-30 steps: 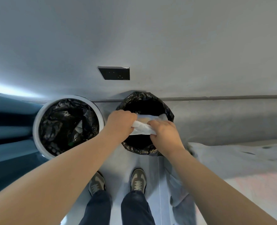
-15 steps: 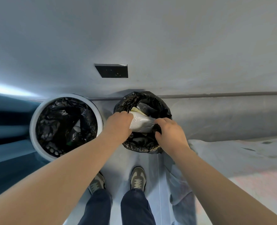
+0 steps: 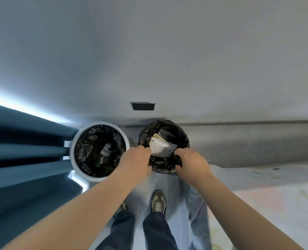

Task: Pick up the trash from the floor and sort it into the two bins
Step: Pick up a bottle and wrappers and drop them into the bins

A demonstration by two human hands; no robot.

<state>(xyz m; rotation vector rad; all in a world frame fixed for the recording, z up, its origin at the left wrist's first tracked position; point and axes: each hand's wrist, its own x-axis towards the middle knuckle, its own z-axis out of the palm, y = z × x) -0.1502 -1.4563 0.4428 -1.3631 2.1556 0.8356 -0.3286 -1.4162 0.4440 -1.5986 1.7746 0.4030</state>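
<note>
1. Both hands hang backs-up over the black bin (image 3: 184, 139), centre frame. L hand (image 3: 135, 160) has fingers curled under at the left edge of the pack (image 3: 161, 148); R hand (image 3: 192, 160) is curled at its right corner, by the liner (image 3: 160, 168). Fingertips are hidden, so can't tell if either pinches the pack or only touches it.
2. Pack: white, flat, tilted, lying in the bin's mouth on top of other pale trash, between the 2 hands.
3. White bin (image 3: 73, 147), left of centre, just beside the black one, apart from both hands. It has a dark liner too, w/ a bottle-like item inside; the rest is too dark to read.
4. Step, as I judge it: drop-off. Pack is at its bin and prob. as good as sorted; only the let-go and hands-out remain.
5. Next move calls for: open the fingers, lift both hands straight up w/o dragging the liner or pack out, then turn to the floor for the next piece. Whether more trash is left can't be told from this view.
6. Around: blue curtain (image 3: 23, 150) at left, pale sheet (image 3: 257, 186) lower right, shoe (image 3: 158, 201) bottom centre.
</note>
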